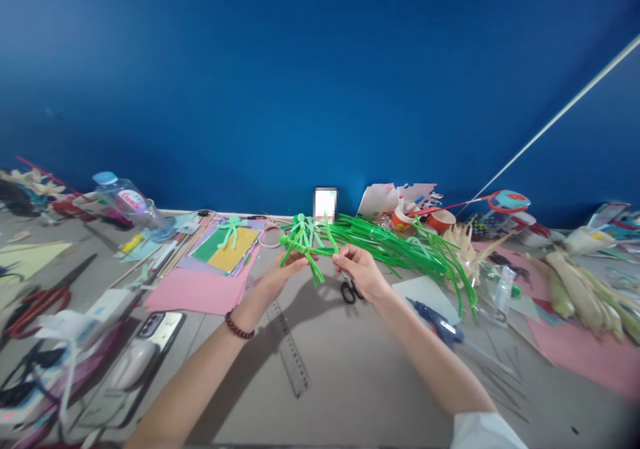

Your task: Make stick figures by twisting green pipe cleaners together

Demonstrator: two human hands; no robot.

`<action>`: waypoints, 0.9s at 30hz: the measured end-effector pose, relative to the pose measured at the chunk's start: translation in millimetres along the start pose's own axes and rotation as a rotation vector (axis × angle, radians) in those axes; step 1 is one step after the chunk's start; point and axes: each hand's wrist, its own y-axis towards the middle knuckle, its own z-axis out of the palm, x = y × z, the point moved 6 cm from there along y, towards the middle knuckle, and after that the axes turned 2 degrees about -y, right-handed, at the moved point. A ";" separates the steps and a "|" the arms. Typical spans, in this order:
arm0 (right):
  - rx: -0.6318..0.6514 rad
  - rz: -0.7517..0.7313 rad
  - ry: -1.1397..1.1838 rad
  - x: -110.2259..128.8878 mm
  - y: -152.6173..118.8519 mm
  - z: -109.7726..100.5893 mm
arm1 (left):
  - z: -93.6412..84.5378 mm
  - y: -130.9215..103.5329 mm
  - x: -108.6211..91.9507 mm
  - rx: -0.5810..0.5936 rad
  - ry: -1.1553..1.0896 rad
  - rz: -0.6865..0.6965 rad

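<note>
A bright green pipe-cleaner figure (303, 249) with several thin limbs is held up over the middle of the table. My left hand (286, 269) is closed on its left side, and a dark bead bracelet circles that wrist. My right hand (361, 270) pinches the green stem stretching out on the right. Black-handled scissors (352, 291) lie just under my right hand, partly covered by it. Paler green figures (302, 227) stand behind the held one. A bundle of green pipe cleaners (400, 242) spreads to the right.
A clear ruler (290, 352) lies in front. Pink paper (200, 291), a phone (159, 332) and a plastic bottle (127, 199) are on the left. Right are a blue glue gun (440, 323), red cups (441, 220) and corn husks (583, 289). A blue wall (320, 89) rises behind.
</note>
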 end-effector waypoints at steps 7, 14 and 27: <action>-0.160 -0.213 -0.402 29.9 4.2 -19.1 | -51.9 11.4 -22.7 -0.276 0.613 0.165; -0.093 -0.198 -0.573 12.5 3.1 -7.7 | 15.8 -39.6 -74.2 -0.272 1.028 0.792; 0.005 0.128 -0.137 -54.2 -16.3 -15.4 | 52.8 -49.0 -16.9 -0.071 1.129 0.831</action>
